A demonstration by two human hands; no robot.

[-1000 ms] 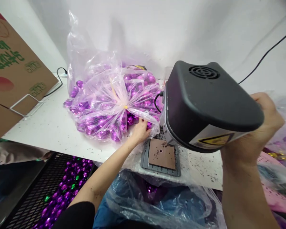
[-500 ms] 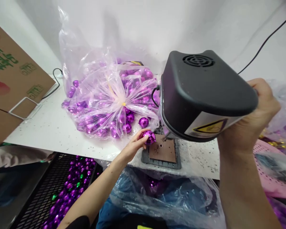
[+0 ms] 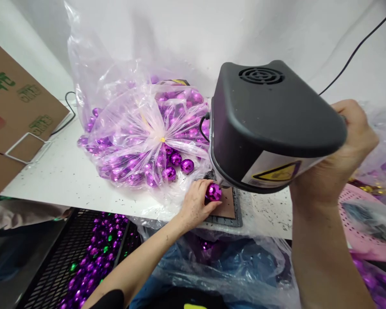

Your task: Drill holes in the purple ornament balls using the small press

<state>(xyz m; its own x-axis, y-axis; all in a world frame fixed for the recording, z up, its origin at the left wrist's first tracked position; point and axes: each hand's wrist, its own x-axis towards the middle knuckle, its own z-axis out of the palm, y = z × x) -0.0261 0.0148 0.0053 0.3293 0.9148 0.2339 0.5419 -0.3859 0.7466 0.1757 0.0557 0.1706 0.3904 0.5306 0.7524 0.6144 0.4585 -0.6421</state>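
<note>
Your left hand (image 3: 196, 202) pinches a faceted purple ball (image 3: 215, 192); right hand (image 3: 345, 161) holds black housing (image 3: 273, 120) (fingertips hidden, apparently underneath).

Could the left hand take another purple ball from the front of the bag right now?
Probably not: the left hand holds a ball over the plate. Emptied, it likely could; the front ball looks close and uncovered.

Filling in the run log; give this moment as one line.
left hand: holding purple faceted ball at brown square plate | right hand: gripping black vented machine | nearby: tied plastic bag of purple balls
</note>
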